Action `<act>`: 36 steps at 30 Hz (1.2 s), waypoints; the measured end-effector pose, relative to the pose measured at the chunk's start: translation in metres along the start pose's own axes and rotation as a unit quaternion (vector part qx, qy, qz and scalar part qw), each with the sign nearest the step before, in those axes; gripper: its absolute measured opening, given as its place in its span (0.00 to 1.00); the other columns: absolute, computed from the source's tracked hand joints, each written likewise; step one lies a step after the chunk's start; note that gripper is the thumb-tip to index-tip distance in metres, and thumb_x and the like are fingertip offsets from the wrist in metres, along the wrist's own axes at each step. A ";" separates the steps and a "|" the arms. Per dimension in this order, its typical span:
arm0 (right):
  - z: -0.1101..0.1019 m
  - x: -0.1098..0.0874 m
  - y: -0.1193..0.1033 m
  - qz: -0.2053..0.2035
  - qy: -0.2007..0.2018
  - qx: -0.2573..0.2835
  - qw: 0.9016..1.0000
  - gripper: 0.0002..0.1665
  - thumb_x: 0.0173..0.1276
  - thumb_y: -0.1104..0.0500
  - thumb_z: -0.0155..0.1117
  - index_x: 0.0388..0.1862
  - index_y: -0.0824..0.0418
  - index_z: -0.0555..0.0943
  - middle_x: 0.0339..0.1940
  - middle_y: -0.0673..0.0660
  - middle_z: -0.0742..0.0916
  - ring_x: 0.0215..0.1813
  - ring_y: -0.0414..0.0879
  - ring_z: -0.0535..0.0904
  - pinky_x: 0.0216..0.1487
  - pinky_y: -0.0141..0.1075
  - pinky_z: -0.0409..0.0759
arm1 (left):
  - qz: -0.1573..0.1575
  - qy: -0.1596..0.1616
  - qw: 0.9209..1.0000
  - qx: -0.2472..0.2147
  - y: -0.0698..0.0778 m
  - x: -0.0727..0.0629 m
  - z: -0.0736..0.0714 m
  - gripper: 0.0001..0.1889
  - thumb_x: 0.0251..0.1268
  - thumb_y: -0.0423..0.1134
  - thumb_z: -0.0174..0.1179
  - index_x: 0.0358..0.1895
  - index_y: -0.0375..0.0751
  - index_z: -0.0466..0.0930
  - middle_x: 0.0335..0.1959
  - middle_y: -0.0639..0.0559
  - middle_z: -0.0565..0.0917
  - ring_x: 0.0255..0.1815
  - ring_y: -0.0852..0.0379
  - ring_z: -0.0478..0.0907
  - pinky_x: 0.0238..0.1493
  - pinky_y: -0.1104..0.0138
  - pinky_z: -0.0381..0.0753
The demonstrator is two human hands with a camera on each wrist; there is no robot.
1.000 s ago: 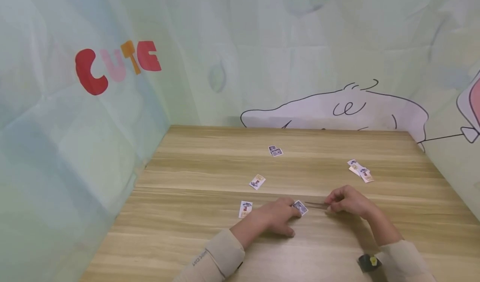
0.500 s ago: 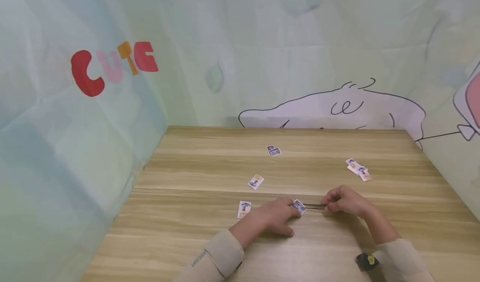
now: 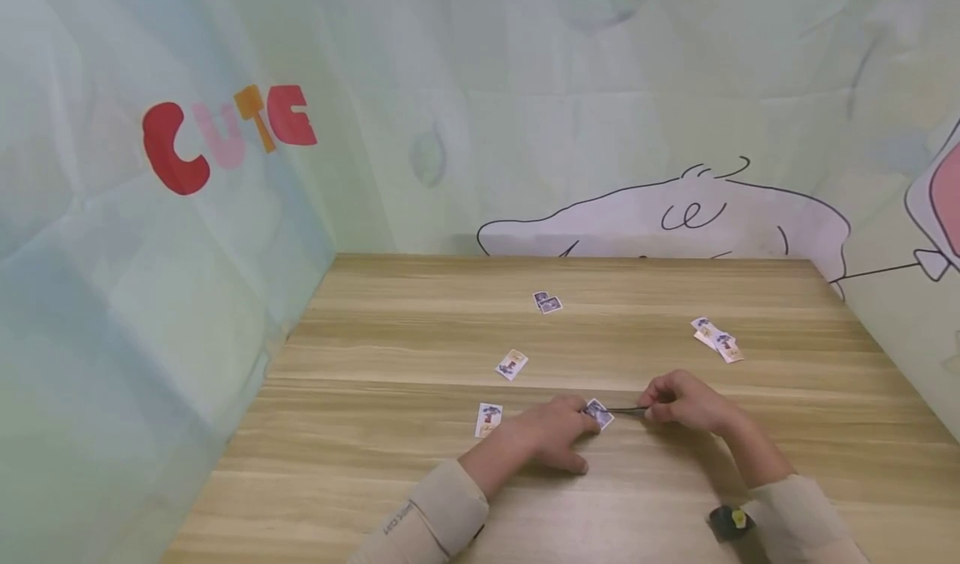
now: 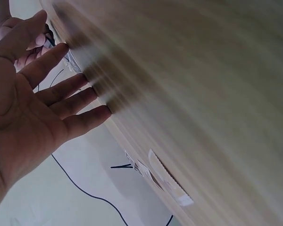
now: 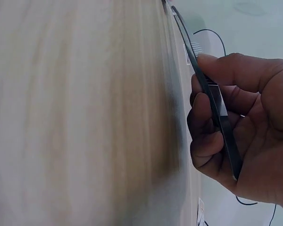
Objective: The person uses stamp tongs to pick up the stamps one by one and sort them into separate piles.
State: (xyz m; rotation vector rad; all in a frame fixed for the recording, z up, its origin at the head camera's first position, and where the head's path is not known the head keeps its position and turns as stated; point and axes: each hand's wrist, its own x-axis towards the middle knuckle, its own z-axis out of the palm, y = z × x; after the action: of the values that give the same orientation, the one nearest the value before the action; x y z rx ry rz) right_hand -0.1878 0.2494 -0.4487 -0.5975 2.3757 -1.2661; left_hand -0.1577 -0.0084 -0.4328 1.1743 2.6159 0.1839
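My left hand [image 3: 551, 435] rests on the table with fingers spread, its fingertips at the left edge of a small bluish card [image 3: 601, 416]. In the left wrist view the fingers of that hand [image 4: 40, 101] are fairly straight, tips on the wood. From the right, my right hand [image 3: 690, 401] pinches a pair of dark metal tweezers [image 5: 225, 125] between thumb and fingers. The tweezers lie low over the wood, and their tips overlap the card's right side in the head view.
Two picture cards lie left of the hands, one nearer [image 3: 489, 419] and one farther [image 3: 512, 365]. Overlapping bluish cards [image 3: 550, 304] lie at the back. An overlapping pile of picture cards [image 3: 726, 346] is at the right. Printed fabric walls [image 3: 420, 114] bound the wooden table [image 3: 405, 331].
My right hand has shifted slightly left, bringing the tweezers' tips onto the bluish card. The tweezers' arms have drawn closer together. My left hand has stayed in place.
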 end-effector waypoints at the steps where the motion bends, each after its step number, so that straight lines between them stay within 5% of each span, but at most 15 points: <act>1: 0.000 0.000 -0.001 -0.002 0.000 -0.001 1.000 0.07 0.56 0.69 0.63 0.35 0.70 0.80 0.29 0.54 0.82 0.30 0.43 0.73 0.31 0.31 0.72 | -0.001 0.000 1.000 -0.002 0.000 0.000 0.000 0.29 0.49 0.52 0.68 0.58 0.52 0.76 0.53 0.52 0.72 0.52 0.60 0.69 0.53 0.71 0.69; 15: 0.000 -0.002 0.000 -0.012 0.013 0.004 1.000 0.06 0.56 0.69 0.62 0.34 0.70 0.79 0.27 0.56 0.81 0.29 0.41 0.73 0.29 0.30 0.72 | -0.005 0.013 1.000 -0.004 0.001 0.000 0.001 0.28 0.48 0.52 0.68 0.56 0.53 0.76 0.53 0.52 0.73 0.49 0.60 0.71 0.49 0.69 0.72; 22: 0.003 -0.009 -0.001 0.007 0.030 0.026 0.999 0.07 0.57 0.69 0.61 0.35 0.72 0.79 0.27 0.55 0.80 0.27 0.41 0.71 0.26 0.30 0.70 | -0.016 0.031 0.999 0.002 0.001 -0.016 -0.004 0.26 0.48 0.52 0.68 0.54 0.52 0.78 0.45 0.54 0.73 0.43 0.60 0.70 0.45 0.69 0.73; 36: 0.021 0.000 -0.012 0.033 0.127 0.020 0.991 0.06 0.56 0.70 0.62 0.33 0.72 0.79 0.24 0.54 0.80 0.27 0.45 0.72 0.27 0.32 0.73 | -0.048 0.039 0.998 -0.017 -0.018 -0.031 -0.003 0.29 0.52 0.51 0.65 0.60 0.49 0.74 0.61 0.45 0.70 0.60 0.51 0.68 0.59 0.62 0.68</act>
State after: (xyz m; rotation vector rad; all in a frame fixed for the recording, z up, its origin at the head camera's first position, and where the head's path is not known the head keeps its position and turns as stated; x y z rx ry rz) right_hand -0.1748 0.2292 -0.4500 -0.3587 2.5415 -1.4315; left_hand -0.1518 -0.0431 -0.4277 1.0469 2.7178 0.2595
